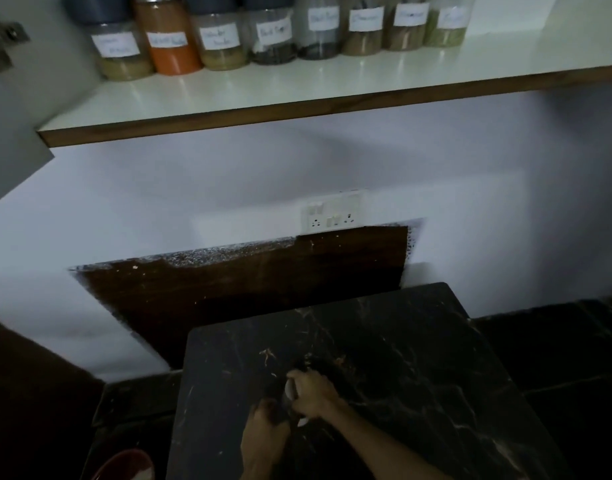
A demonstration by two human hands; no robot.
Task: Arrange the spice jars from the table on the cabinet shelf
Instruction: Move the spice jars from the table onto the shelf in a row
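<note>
Black marble-patterned stone tops the bench (418, 358), and both hands work at its near edge, low in the view. The left hand (266, 434) and the right hand (311, 393) close from either side on a dark jar (283, 403); little of it shows in the dim light beyond a pale label or glint between the fingers. Each grip looks curled round this jar, the left from the near side and the right over the far side and top, probably so that it comes up steady and upright rather than tipping on the slick stone. What it holds cannot be read.

Above, on the white cabinet shelf (332, 84), a row of spice jars (273, 32) stands against the back, side by side and nearly touching, paper labels facing out so each can be read at a glance. The orange-filled jar (171, 39) sits second from the left. The row stops short of the shelf's right part, where bare white board remains, so that is the likely place for the next jar.

By my judgement this is the pick-up of one of the last jars, since no other jar is visible on the bench. Between bench and shelf, a wall socket (332, 216) is set in the white wall, and a red bowl (124, 465) peeks in at the near left.
</note>
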